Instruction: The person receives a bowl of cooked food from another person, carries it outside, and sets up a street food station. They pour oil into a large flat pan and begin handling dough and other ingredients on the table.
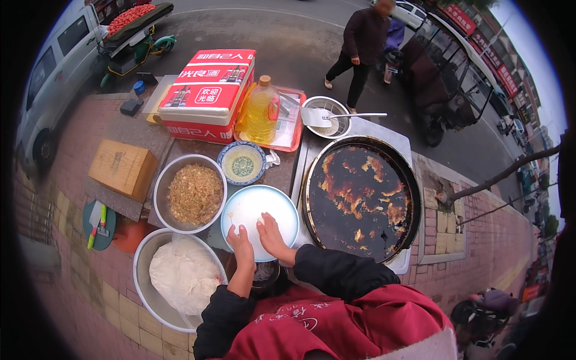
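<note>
Both hands are over a round white plate with a pale blue rim (259, 198). My left hand (242, 247) is at the plate's left edge, fingers extended and apart from the other hand. My right hand (272, 236) reaches over its middle, with a small pale bit by the fingertips; whether it is held cannot be told. Left of the plate stands a metal bowl of brown minced filling (196, 193). Below that, dough (180, 274) lies under clear plastic in a larger metal basin (146, 292). A patterned bowl (242, 164) holds yellowish liquid.
A large black round griddle (360, 202) with browned residue is at right. Behind it, a spatula (317, 117) rests across a wire strainer (337, 106). An oil bottle (262, 112), a red-and-white box (207, 94) and a wooden box (121, 168) stand around. A person (364, 40) walks in the street.
</note>
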A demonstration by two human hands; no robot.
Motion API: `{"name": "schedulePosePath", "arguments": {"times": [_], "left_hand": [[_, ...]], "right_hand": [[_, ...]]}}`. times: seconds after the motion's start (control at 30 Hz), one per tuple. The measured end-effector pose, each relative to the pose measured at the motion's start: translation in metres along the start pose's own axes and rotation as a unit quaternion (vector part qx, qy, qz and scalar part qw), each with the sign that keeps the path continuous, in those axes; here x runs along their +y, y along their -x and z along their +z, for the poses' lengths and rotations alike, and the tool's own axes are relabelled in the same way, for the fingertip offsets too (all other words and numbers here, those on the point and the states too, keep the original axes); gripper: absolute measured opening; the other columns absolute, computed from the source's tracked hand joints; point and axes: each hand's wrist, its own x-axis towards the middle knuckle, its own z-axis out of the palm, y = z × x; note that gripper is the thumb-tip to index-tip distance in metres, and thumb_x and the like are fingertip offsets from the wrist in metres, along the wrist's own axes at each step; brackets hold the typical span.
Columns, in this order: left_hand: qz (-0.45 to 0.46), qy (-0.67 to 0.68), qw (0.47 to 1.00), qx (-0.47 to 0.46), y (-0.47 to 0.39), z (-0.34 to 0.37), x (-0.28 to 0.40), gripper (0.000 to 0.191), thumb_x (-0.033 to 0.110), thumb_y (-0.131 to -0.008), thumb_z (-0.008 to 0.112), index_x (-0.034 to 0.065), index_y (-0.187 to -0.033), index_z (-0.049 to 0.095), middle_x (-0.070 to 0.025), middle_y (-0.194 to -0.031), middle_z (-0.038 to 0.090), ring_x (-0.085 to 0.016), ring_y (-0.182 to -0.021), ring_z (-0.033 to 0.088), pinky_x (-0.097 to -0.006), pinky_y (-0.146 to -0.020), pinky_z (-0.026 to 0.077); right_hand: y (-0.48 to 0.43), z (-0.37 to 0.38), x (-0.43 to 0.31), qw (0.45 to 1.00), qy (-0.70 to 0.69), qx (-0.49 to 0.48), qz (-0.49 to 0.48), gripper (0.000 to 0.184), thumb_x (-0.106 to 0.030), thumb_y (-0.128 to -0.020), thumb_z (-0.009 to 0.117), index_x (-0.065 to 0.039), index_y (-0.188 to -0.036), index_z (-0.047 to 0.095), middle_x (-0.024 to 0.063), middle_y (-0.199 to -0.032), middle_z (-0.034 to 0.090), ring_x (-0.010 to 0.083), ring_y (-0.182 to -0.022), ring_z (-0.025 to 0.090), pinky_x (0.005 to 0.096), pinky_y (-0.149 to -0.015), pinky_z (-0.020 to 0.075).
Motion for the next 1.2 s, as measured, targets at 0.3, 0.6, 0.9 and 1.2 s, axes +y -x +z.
{"name": "schedulePosePath", "arguments": {"times": [0.3, 0.6, 0.9, 1.2], "left_hand": [[0.388, -0.395, 0.82, -0.146, -0.011, -0.044, -0.025, 0.07, 0.037, -0.097, 0.044, -0.0049, -0.147, 0.02, -0.0262, -0.153, 0.021, -0.042, -0.143, 0.018, -0.0462, -0.116, 0.017], [0.4, -0.47, 0.745, -0.254, -0.052, -0.024, -0.04, 0.075, 0.044, -0.098, 0.037, -0.0057, -0.149, 0.012, -0.0245, -0.156, 0.013, -0.039, -0.146, 0.01, -0.0482, -0.117, 0.009], [0.284, -0.198, 0.919, -0.188, -0.033, -0.057, -0.038, 0.066, 0.045, -0.103, 0.024, -0.005, -0.147, 0.023, -0.0283, -0.152, 0.021, -0.04, -0.144, 0.017, -0.0452, -0.117, 0.014], [-0.09, 0.213, 0.967, -0.108, -0.006, -0.061, -0.046, 0.067, 0.053, -0.101, 0.031, -0.0062, -0.13, 0.042, -0.0209, -0.129, 0.05, -0.029, -0.124, 0.048, -0.0408, -0.105, 0.037]], "right_hand": [[-0.007, 0.003, -0.012, 0.917, 0.268, -0.158, -0.25, 0.063, -0.033, -0.093, 0.044, -0.002, -0.146, 0.03, 0.0206, -0.155, 0.021, 0.0364, -0.145, 0.015, 0.0499, -0.116, 0.0127], [-0.029, -0.025, 0.007, 0.898, 0.335, -0.125, -0.256, 0.069, -0.033, -0.088, 0.049, 0.003, -0.144, 0.032, 0.0236, -0.153, 0.022, 0.0367, -0.144, 0.018, 0.0485, -0.117, 0.0113], [-0.023, -0.008, -0.018, 0.886, 0.3, -0.197, -0.294, 0.063, -0.032, -0.089, 0.054, -0.004, -0.143, 0.037, 0.0217, -0.152, 0.026, 0.0363, -0.143, 0.019, 0.0494, -0.116, 0.0143], [-0.013, -0.015, -0.011, 0.804, 0.422, -0.259, -0.33, 0.029, -0.022, -0.076, 0.064, -0.002, -0.097, 0.059, 0.0109, -0.088, 0.054, 0.0272, -0.092, 0.054, 0.0373, -0.083, 0.0436]]}}
